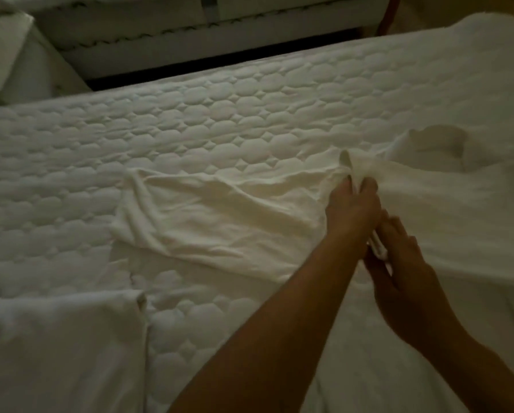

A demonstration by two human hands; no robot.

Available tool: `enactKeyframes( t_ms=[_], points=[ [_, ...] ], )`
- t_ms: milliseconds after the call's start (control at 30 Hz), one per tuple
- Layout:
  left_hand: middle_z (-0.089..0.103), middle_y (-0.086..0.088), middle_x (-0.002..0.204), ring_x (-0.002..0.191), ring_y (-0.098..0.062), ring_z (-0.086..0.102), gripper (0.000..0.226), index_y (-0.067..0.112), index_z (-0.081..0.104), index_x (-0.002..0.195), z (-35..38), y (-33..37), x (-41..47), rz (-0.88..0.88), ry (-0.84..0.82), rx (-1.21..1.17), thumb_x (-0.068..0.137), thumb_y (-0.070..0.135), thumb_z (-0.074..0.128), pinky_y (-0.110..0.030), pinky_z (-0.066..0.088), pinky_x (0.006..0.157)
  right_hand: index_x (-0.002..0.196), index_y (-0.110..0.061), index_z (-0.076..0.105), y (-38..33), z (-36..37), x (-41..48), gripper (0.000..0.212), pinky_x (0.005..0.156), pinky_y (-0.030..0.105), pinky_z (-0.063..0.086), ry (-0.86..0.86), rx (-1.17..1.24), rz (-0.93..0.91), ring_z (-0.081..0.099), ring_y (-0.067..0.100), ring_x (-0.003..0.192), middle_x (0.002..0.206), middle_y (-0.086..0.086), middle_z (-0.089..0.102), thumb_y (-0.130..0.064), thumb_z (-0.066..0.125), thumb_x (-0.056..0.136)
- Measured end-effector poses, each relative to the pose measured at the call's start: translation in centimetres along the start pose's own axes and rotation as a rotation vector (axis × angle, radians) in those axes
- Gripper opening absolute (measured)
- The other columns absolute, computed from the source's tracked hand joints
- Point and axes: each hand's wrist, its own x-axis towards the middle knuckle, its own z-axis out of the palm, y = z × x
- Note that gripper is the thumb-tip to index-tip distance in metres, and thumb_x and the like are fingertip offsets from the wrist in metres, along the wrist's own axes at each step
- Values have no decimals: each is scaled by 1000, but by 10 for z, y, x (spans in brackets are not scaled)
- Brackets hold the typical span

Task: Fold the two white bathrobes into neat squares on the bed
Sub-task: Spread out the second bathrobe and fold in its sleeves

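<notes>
Where it all rests, bed: the white quilted mattress bed (190,120) spreads beyond and to the left of both hands.
Bathrobe: a soft white cloth bathrobe (220,222) lies rumpled on the bed, running out to either side of the hands. It is likely light and limp, creases easily, and would sag unless held at two points.
Other cloth: a flat white cloth panel (56,338) lies left of the left forearm, possibly the second robe.
Left hand: the left hand (352,208) pinches a bunched ridge of the robe at its fingertips.
Right hand: the right hand (401,257), just behind the left, touches a narrow white strip; whether it grips cannot be told.
Hold: seams and straight edges look best to take.
</notes>
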Motion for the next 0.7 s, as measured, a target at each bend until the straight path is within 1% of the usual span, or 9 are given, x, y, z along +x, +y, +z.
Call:
enactKeyframes(
  t_ms=[100,200,300,400,433,500,567,633,700],
  points=[
    [72,-7,115,102,-24,69,31,18,66,125,-85,43,20,60,23,-38,103,37,54,-44,58,93,159,-26,12,-72,55,31,59,126,35,4,64,105,-107,-5,-2,150,164,-13,8,-31,37,106],
    [71,-10,121,106,-27,70,34,16,64,127,-184,67,43,84,97,5,103,38,55,-45,59,94,157,-24,3,-139,131,61,59,126,36,0,56,170,-209,-7,7,153,167,-5,5,-36,30,106],
    [70,-13,118,97,-24,69,27,16,62,121,-279,72,64,34,147,28,106,34,51,-38,59,85,161,-17,7,-196,204,85,66,126,40,-2,-50,172,-259,-7,15,155,169,1,5,-42,22,102],
    [69,-13,116,94,-24,68,31,13,58,130,-366,67,87,-10,142,25,108,31,46,-39,56,89,160,-12,7,-233,263,107,65,126,46,1,-225,130,-307,-5,22,156,169,7,5,-34,35,107],
    [68,-14,117,95,-25,67,34,13,57,134,-389,59,95,-13,182,36,108,31,45,-41,55,91,160,-11,8,-240,277,112,66,125,47,3,-301,73,-347,-2,24,156,169,10,7,-35,38,106],
    [67,-14,119,98,-29,67,35,16,57,135,-424,32,112,-50,291,151,107,34,47,-46,54,91,159,-11,16,-241,295,118,66,125,44,11,-499,-76,-416,9,28,154,167,12,15,-38,41,105],
    [67,-11,119,101,-30,66,32,22,60,127,-436,-2,118,-89,391,317,103,42,52,-46,56,90,150,-11,40,-225,289,114,51,117,40,28,-628,-116,-469,35,30,143,155,12,40,-33,45,104],
    [66,-7,127,112,-30,64,55,16,62,132,-439,-35,124,31,462,429,92,54,59,-49,53,100,135,-14,60,-197,264,106,36,105,36,44,-563,-76,-556,57,26,123,135,8,61,-25,51,102],
    [65,-7,133,120,-31,62,71,15,60,137,-438,-51,130,120,550,530,85,64,60,-50,49,106,130,-17,65,-161,221,107,31,96,28,52,-399,-93,-577,65,19,110,125,4,69,-18,54,101]
  ],
)
